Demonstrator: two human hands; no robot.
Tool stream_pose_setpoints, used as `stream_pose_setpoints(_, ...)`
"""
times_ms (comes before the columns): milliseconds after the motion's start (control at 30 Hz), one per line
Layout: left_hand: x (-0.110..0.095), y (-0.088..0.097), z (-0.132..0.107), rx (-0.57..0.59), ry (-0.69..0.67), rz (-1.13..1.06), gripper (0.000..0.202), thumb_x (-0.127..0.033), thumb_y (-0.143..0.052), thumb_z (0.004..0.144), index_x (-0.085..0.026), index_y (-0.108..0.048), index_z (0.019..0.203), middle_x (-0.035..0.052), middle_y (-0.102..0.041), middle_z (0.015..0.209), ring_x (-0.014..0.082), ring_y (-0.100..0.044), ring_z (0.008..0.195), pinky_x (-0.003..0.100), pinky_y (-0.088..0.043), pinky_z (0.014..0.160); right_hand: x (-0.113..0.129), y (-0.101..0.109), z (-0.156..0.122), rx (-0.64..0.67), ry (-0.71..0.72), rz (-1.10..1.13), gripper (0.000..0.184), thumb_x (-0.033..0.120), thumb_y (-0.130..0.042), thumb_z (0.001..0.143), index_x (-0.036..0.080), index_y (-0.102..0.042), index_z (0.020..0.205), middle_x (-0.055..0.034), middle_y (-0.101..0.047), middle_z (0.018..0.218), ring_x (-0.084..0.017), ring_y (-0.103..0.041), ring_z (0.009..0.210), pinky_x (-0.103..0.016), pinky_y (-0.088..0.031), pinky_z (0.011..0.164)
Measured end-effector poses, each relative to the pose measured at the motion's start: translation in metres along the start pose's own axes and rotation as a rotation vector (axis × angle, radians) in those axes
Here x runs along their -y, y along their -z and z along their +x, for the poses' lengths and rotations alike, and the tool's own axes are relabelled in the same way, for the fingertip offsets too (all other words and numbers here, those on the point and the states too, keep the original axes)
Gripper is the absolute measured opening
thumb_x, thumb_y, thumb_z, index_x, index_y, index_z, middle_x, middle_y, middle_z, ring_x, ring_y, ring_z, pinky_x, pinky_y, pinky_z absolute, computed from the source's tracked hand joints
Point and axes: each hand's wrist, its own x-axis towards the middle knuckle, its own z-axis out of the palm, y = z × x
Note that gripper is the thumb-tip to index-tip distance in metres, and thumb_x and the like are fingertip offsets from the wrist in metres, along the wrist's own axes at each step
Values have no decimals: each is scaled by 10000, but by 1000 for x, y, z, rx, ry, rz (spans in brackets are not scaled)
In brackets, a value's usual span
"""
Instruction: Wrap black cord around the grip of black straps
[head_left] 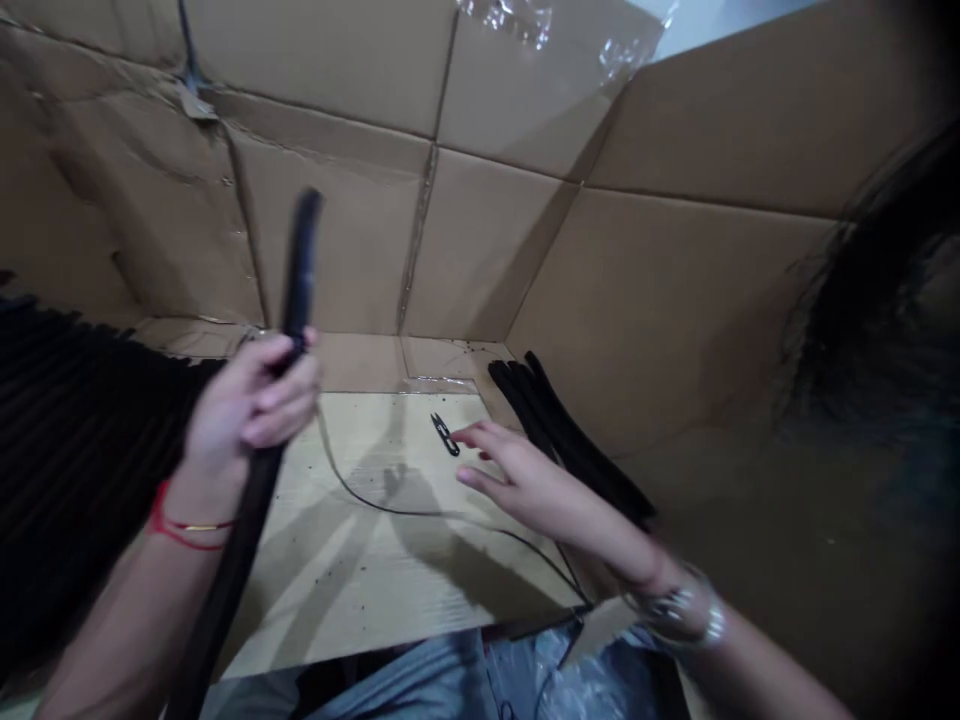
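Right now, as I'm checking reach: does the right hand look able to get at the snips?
Yes, most likely: the right hand looks empty, its fingers spread right beside the snips, with nothing visible in between. The cord runs nearer the person, clear of the snips.

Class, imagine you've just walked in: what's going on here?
A person's left hand grips a long black strip, its upper end raised. The right hand is open beside small black snips on the tabletop; whether its fingertips touch them is unclear. A thin cord crosses the tabletop. More black strips lie to the right, along a cardboard wall.
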Motion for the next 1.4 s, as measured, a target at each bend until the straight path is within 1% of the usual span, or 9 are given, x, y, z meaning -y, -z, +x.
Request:
stream_pose_setpoints(167,51,12,18,16,183,118,195,-222,-492,900,-107,-575,767,-93,-323,438,15,-157,262,111,-181,259,15,-57,69,64,203,664,509,516,-444,954,199,-438,1353,-135,-536,1330,-219,-505,1237,-399,-392,1061)
stream_pose_setpoints(267,61,32,19,-1,198,188,392,-317,-506,900,-128,-489,557,-76,-280,383,20,-209,265,123,-200,287,22,-73,105,137,160,857,619,654,-177,950,187,-547,1118,-97,-618,1033,-176,-609,951,-340,-501,859)
stream_pose_setpoints(400,62,49,17,-37,184,266,470,-399,-514,898,-141,-449,511,-61,-288,360,31,-260,270,142,-205,312,6,-80,135,223,170,767,604,715,-356,880,160,-556,749,16,-452,601,-125,-475,577,-263,-437,571)
stream_pose_setpoints(533,72,60,12,-123,171,285,319,-364,-507,918,-129,-519,702,-52,-424,455,25,-305,284,132,-210,318,-14,-78,142,171,211,671,462,590,-594,831,154,-574,682,-5,-497,690,-144,-488,688,-289,-432,677)
stream_pose_setpoints(633,80,66,9,-172,162,279,223,-333,-491,937,-138,-527,835,-51,-477,504,26,-326,291,121,-220,319,-18,-75,140,146,227,660,358,497,-667,811,170,-616,949,-75,-570,1008,-200,-535,954,-345,-445,854)
stream_pose_setpoints(733,83,72,7,-186,157,266,214,-352,-496,934,-146,-514,876,-59,-480,494,31,-304,274,120,-215,301,-14,-74,140,327,319,789,468,421,-670,832,202,-527,1220,-87,-576,1143,-206,-536,1083,-371,-432,957)
stream_pose_setpoints(1000,79,75,7,-187,92,310,293,-386,-486,927,-135,-529,782,-68,-422,393,40,-252,237,133,-218,278,-10,-100,147,638,132,1190,445,521,-647,826,156,-557,1063,-14,-572,789,-119,-523,668,-306,-489,697)
stream_pose_setpoints(1200,70,80,9,-246,77,373,285,-336,-461,954,-131,-507,762,-48,-473,440,27,-294,266,122,-229,305,-6,-99,148,419,-53,1189,354,458,-716,778,149,-557,714,94,-285,533,-51,-181,460,-198,-121,401)
stream_pose_setpoints(1400,70,81,9,-248,34,345,160,-322,-468,958,-164,-479,977,-71,-511,487,39,-287,262,113,-247,285,-20,-84,153,180,-98,1123,318,390,-755,736,131,-611,619,80,-371,472,-35,-159,412,-242,-54,403)
